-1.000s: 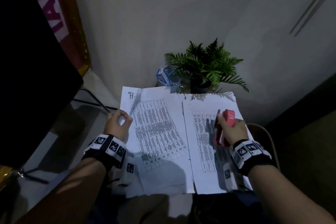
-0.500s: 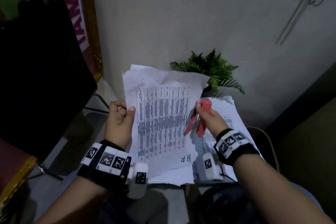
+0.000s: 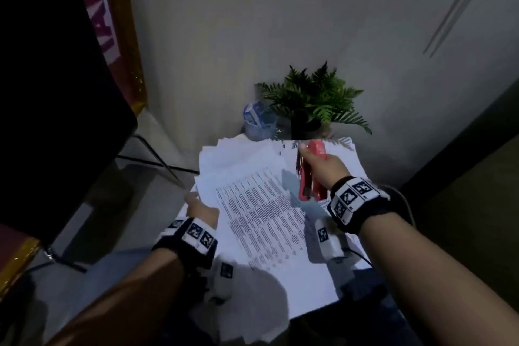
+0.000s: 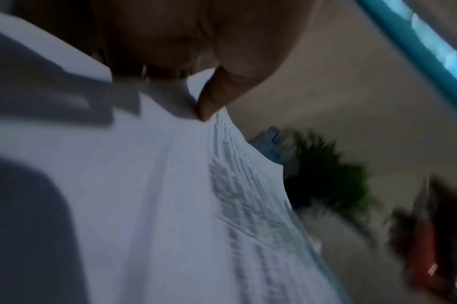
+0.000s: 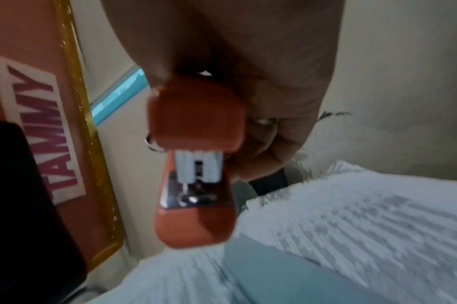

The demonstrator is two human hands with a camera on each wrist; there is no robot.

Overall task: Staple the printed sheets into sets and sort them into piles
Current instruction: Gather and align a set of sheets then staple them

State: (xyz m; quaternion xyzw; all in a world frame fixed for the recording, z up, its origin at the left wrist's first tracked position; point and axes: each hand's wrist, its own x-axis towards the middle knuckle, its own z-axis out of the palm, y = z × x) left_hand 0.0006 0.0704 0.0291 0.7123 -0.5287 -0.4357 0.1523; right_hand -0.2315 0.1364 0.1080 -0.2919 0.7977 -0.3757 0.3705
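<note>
A set of printed sheets (image 3: 261, 213) lies slanted on top of a spread pile of white paper (image 3: 236, 154). My left hand (image 3: 200, 209) holds the set at its left edge. In the left wrist view the thumb (image 4: 214, 98) pinches down on the sheets (image 4: 170, 205). My right hand (image 3: 320, 166) grips a red stapler (image 3: 309, 177) and holds it in the air above the set's far right corner, nose pointing down. The stapler (image 5: 196, 164) fills the right wrist view with its mouth slightly apart and no paper in it.
A potted fern (image 3: 314, 101) and a blue cup (image 3: 259, 121) stand against the wall behind the papers. More sheets (image 3: 351, 154) lie under my right hand. A large black object (image 3: 56, 93) and a gold-framed poster (image 3: 112, 22) are on the left.
The set that my left hand held upright now lies flat on the pile. My right hand has drawn the stapler away from the sheets, to the right.
</note>
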